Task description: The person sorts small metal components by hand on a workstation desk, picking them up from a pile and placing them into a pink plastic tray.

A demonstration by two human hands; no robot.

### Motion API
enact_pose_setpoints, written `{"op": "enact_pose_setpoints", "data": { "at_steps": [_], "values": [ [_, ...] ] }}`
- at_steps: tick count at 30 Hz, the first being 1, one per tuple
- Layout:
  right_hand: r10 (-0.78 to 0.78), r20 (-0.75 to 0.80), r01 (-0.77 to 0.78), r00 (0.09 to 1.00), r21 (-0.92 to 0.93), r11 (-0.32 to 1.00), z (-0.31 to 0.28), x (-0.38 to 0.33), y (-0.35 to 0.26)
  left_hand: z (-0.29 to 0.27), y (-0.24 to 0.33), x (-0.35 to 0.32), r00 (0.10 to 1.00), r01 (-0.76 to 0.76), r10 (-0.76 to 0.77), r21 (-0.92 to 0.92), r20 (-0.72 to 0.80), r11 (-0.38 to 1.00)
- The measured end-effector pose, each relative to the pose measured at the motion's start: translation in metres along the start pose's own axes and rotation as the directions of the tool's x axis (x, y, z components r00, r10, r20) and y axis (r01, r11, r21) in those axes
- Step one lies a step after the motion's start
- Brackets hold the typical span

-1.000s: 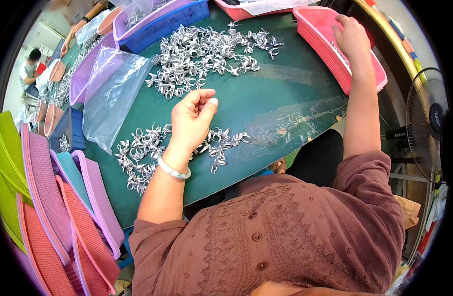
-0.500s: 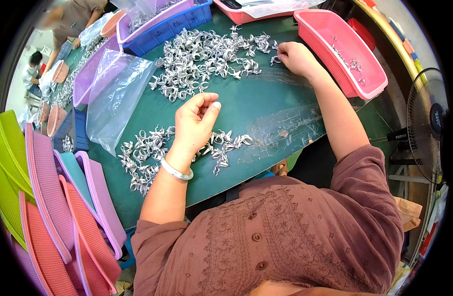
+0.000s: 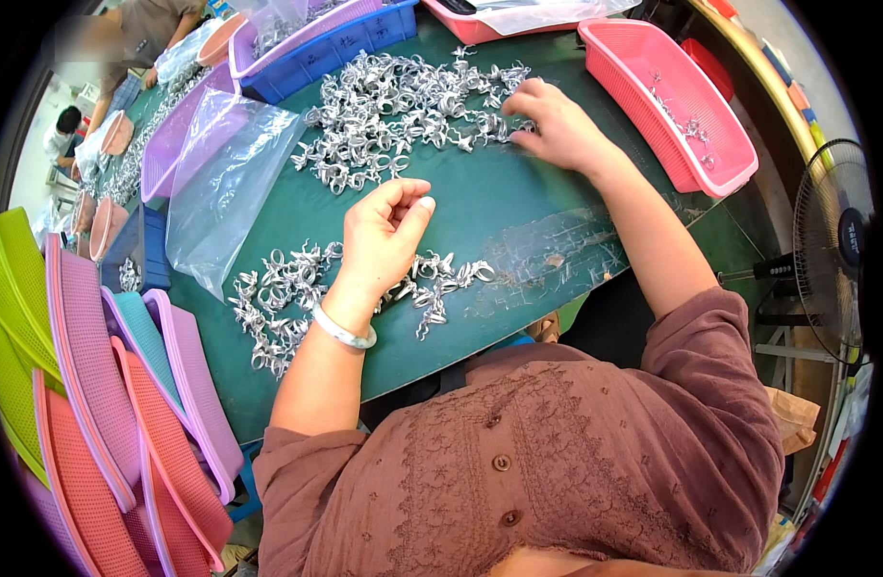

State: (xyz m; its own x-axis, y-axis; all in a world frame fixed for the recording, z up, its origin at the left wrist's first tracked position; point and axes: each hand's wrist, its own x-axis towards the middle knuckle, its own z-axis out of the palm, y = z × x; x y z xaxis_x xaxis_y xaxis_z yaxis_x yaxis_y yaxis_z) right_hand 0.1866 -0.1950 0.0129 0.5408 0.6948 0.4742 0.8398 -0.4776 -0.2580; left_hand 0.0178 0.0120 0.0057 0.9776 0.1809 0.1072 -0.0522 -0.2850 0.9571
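Observation:
A big heap of silver-coloured metal rings (image 3: 374, 111) covers the far middle of the green table (image 3: 460, 212). At that heap's right edge is my right hand (image 3: 561, 130), thumb and fingers apart, fingertips touching or just over the outermost rings. My left hand (image 3: 384, 231) hovers between the two groups of rings, its fingers curled and the thumb against them. Whatever it may hold is hidden in the curl. Under and around my left wrist lies a smaller spread of rings (image 3: 278, 298).
A pink basket (image 3: 696, 168) with a few rings stands at the right. Blue (image 3: 335, 48) and purple (image 3: 162, 159) baskets and a clear plastic bag (image 3: 225, 192) lie far left. Stacked baskets (image 3: 90, 375) fill the near left; a fan (image 3: 831, 240) is right. Another person (image 3: 158, 34) sits beyond.
My right hand has moved left from beside the heap to its right edge, and its fingers have spread. The ring formerly at its fingertips no longer shows there. My left hand has barely moved.

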Motion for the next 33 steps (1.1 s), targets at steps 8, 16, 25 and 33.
{"op": "enact_pose_setpoints", "data": {
  "at_steps": [8, 16, 25, 33],
  "values": [
    [0.054, 0.230, -0.096, 0.972, 0.175, 0.980, 0.000, 0.003, 0.002, 0.000, 0.001, -0.001, 1.000, 0.003, -0.003, -0.002, 0.000, 1.000],
    [0.136, 0.310, -0.321, 0.941, 0.693, 0.646, -0.026, 0.001, 0.001, 0.001, -0.001, 0.000, 0.999, 0.033, -0.033, -0.009, 0.010, 0.999],
    [0.203, 0.296, -0.359, 0.933, 0.753, 0.552, -0.070, -0.010, -0.002, 0.001, 0.000, -0.001, 1.000, 0.023, -0.023, 0.016, 0.014, 1.000],
    [0.174, 0.270, -0.320, 0.947, 0.844, 0.432, -0.076, -0.014, -0.004, 0.002, 0.000, -0.001, 1.000, 0.016, -0.016, 0.000, -0.001, 1.000]
  ]
}}
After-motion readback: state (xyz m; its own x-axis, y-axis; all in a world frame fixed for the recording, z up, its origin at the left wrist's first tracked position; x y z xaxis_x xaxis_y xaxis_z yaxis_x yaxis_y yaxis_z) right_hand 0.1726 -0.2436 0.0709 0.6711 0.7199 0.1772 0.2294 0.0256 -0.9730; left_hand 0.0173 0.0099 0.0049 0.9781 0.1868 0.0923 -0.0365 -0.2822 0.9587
